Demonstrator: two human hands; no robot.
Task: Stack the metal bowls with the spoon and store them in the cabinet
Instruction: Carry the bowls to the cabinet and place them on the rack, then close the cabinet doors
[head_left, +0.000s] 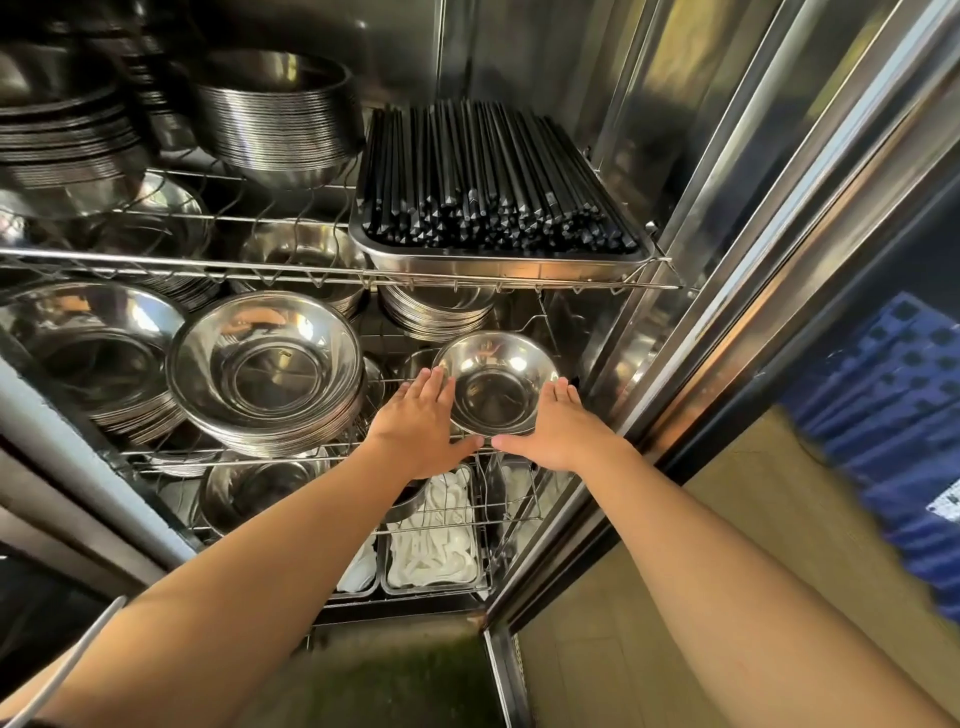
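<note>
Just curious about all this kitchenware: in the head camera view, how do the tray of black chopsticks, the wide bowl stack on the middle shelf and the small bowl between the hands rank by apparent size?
1. Tray of black chopsticks, largest.
2. Wide bowl stack.
3. Small bowl between the left hand and right hand, smallest.

The bowl stack and the small bowl share a shelf, so that comparison is fair; the tray sits on the shelf above.

Both hands outstretched (fingers flat).

My left hand and right hand flank the small bowl, palms against its sides, on the middle wire shelf at its right end. Left of it sits a stack of wider bowls. On the shelf above, a tray of chopsticks lies right of another bowl stack. Below my hands, trays of spoons rest on the bottom rack.
</note>
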